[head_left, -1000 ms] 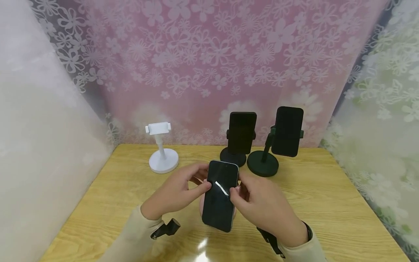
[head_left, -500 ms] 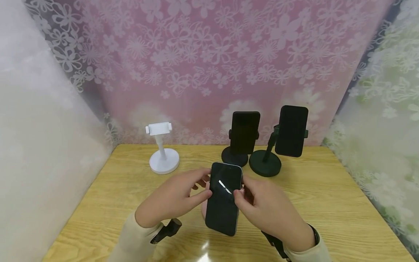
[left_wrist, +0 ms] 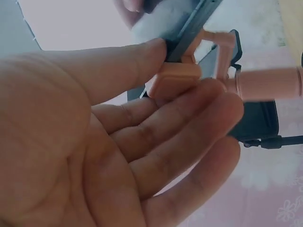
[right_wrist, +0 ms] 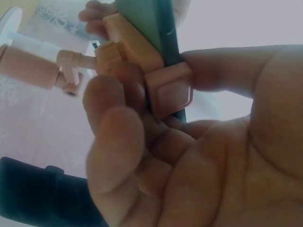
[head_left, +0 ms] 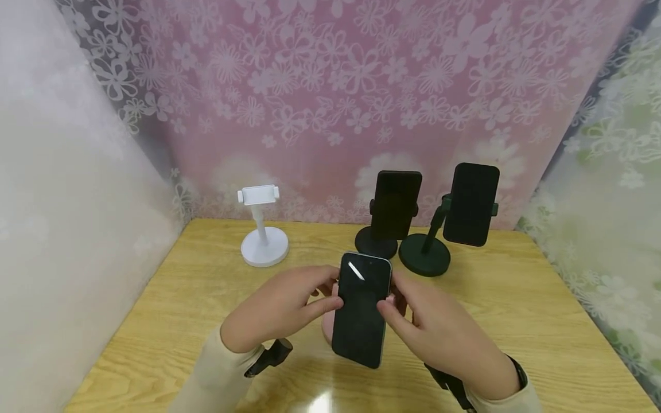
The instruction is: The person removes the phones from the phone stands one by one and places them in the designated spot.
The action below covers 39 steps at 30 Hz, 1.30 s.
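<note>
From where I stand, the phone (head_left: 361, 312) sits in front of the person, just over the bench (head_left: 170, 321), its screen up and its back against a pink holder (right_wrist: 135, 45). Below, the pink base (head_left: 327, 325) shows past the phone's edge and seems to carry the weight, which would explain why neither hand needs to lift.

The left hand (head_left: 281, 304) is clamped lightly on the phone's side, thumb at the front edge, fingers behind the pink end piece (left_wrist: 175, 80). The right hand (head_left: 439, 327) is clamped on the opposite side, its fingers curled more tightly round the other end piece (right_wrist: 170, 90). Gripping both sides at once probably keeps the phone square and stops it twisting; the thumbs staying near the edges leave most of the glass untouched.

Farther back, a white stand (head_left: 265, 245) is off to the left, well apart. A black stand (head_left: 376, 244) and a dark green stand (head_left: 424, 254) are close together, each bearing an upright dark phone, (head_left: 396, 203) and (head_left: 471, 203). Their broad round bases presumably counter the phones' top-heaviness.
</note>
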### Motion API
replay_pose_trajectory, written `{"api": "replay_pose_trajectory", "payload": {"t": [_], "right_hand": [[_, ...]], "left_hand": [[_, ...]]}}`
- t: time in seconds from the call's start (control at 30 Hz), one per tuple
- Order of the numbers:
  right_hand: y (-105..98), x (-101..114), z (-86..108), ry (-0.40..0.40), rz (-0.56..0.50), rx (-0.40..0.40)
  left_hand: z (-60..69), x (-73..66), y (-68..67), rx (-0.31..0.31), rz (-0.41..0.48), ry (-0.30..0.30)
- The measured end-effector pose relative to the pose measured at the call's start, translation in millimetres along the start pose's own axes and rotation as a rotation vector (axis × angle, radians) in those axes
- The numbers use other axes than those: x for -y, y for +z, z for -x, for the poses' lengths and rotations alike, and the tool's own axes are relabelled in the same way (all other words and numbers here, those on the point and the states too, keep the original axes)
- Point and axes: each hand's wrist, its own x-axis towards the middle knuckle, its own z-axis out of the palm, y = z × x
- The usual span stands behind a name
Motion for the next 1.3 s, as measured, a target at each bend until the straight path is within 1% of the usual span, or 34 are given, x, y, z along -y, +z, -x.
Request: {"api": "replay_pose_trajectory", "payload": {"t": [0.13, 0.27, 0.43, 0.53, 0.6, 0.67, 0.77, 0.83, 0.9, 0.97, 1.1, 1.2, 1.3], "right_hand": [[-2.9, -5.6, -3.3, -0.037, 0.012, 0.034], [-4.2, -10.7, -6.5, -0.047, -0.008, 0.069], [-6.4, -14.8, -7.9, -0.037, -0.039, 0.109], [-7.3, -15.8, -7.3, -0.042, -0.038, 0.12], [-7.0, -15.2, -6.7, -0.045, -0.024, 0.115], [-5.4, -13.3, -6.2, -0.041, 0.002, 0.094], [-0.8, -9.2, -6.3, -0.021, 0.054, 0.034], [2.3, -6.9, -6.8, -0.013, 0.077, -0.004], [3.8, -6.2, -6.9, -0.02, 0.079, -0.022], [3.7, -6.6, -6.4, -0.04, 0.075, -0.018], [0.3, -8.3, -4.1, -0.065, 0.071, 0.044], [-3.4, -9.1, -2.8, -0.049, 0.07, 0.115], [-5.4, -9.3, -2.9, -0.026, 0.061, 0.156]], "left_hand": [[0.7, -4.6, -1.4, -0.021, -0.047, -0.009], [3.2, -6.7, -1.1, -0.045, -0.069, -0.014], [4.7, -8.3, -1.4, -0.065, -0.095, 0.029], [5.0, -9.2, -1.3, -0.062, -0.087, 0.049], [5.0, -9.7, -0.8, -0.068, -0.077, 0.05], [4.4, -10.3, -0.1, -0.087, -0.065, 0.042], [3.6, -11.3, 1.3, -0.132, -0.077, 0.031], [3.5, -11.9, 1.5, -0.151, -0.082, 0.028], [4.2, -12.4, 1.1, -0.151, -0.084, 0.027], [4.8, -12.8, 0.4, -0.139, -0.07, 0.026], [5.5, -13.1, -1.0, -0.114, -0.044, 0.021], [5.7, -13.0, -1.7, -0.097, -0.043, 0.02], [6.0, -13.0, -2.5, -0.076, -0.059, 0.025]]}}
